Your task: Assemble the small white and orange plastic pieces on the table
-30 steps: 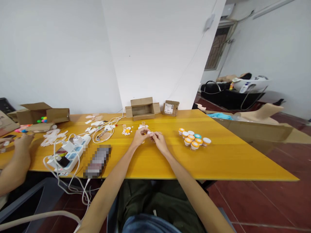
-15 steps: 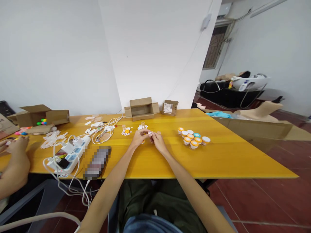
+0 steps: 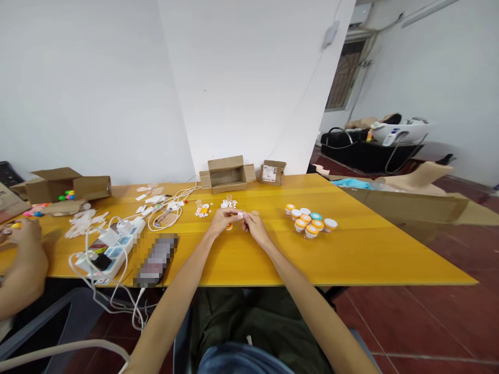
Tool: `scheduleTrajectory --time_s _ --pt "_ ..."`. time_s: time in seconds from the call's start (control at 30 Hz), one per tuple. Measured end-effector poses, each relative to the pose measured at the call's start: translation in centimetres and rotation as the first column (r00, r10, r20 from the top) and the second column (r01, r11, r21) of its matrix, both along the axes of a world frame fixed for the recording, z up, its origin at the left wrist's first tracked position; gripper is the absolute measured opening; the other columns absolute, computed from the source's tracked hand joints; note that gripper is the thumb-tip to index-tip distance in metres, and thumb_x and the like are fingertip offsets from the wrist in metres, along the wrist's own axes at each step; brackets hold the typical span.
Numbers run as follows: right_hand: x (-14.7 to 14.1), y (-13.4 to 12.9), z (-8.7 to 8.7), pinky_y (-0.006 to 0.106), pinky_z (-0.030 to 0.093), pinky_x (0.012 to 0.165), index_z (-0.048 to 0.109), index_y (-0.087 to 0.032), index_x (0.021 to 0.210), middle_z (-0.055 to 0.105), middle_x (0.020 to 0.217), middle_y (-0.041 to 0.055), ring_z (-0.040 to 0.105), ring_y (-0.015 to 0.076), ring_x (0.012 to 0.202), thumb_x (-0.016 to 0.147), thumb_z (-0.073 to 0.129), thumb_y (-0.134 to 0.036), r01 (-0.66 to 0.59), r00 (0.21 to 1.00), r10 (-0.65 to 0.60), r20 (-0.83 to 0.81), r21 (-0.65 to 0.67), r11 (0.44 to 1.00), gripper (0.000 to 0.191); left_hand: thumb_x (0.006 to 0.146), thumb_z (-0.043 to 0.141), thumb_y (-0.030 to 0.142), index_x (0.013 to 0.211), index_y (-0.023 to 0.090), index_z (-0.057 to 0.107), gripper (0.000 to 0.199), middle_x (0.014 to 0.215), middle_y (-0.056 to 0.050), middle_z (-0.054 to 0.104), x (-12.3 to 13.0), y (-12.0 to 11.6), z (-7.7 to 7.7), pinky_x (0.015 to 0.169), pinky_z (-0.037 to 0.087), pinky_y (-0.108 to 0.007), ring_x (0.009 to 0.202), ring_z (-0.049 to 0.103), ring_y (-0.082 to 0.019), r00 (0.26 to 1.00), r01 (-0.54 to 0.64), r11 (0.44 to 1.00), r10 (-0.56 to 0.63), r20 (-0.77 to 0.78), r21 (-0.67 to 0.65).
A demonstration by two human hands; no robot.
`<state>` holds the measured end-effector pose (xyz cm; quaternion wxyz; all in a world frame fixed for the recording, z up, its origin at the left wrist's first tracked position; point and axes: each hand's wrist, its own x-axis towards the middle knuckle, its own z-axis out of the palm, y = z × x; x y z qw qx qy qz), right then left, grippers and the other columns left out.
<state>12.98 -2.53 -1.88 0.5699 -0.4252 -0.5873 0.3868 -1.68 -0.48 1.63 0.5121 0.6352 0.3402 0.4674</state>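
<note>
Between my two hands is a small white piece with dark marks [image 3: 240,214]. My left hand [image 3: 222,220] pinches it from the left, and the fingertips of my right hand [image 3: 252,224] are closed at its right side. An orange-lidded container [image 3: 229,227] stands beside my left fingers. Behind the hands, a clear cup [image 3: 229,198] sits among small white pieces [image 3: 233,203]. Farther left lie more white and orange pieces [image 3: 202,211]. A round tan disc [image 3: 255,212] shows just behind my right hand. Several lidded jars [image 3: 311,230], orange, white and teal, are grouped to the right.
Two cardboard boxes [image 3: 228,179] [image 3: 272,174] stand at the back edge. On the left are a power strip [image 3: 119,249] with white cables, a phone [image 3: 156,259], clear plastic pieces [image 3: 83,223] and an open box [image 3: 62,187]. Another person's arm [image 3: 27,259] rests at the far left.
My left hand has shifted slightly left, and its fingers are straighter. The orange-lidded container beside it shows more. The other person's hand at the far left has moved a little.
</note>
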Motion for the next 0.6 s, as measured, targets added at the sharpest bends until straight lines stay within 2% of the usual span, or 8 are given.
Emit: scheduleTrajectory --time_s 0.27,0.6 --pt "0.4 -0.2 0.2 0.029 0.044 0.047 0.047 -0.025 0.057 0.053 0.048 -0.0013 0.052 0.0161 0.047 0.078 0.048 -0.081 -0.033 0.999 0.032 -0.02 -0.027 0.999 0.06 0.055 0.091 0.042 0.08 0.019 0.08 0.036 0.086 -0.007 0.079 0.13 -0.14 0.11 0.089 0.054 -0.037 0.092 0.072 -0.024 1.0 0.014 1.0 -0.014 0.013 -0.019" --pt "0.07 -0.24 0.2 0.03 0.044 0.047 0.046 -0.027 0.056 0.055 0.046 -0.0004 0.051 0.0165 0.044 0.072 0.042 -0.092 0.06 0.998 -0.06 -0.012 0.007 0.998 0.067 0.056 0.091 0.046 0.084 0.02 0.081 0.04 0.087 -0.007 0.08 0.1 -0.09 0.05 0.093 0.054 -0.039 0.097 0.072 -0.027 1.0 0.021 0.999 -0.021 0.001 -0.032"
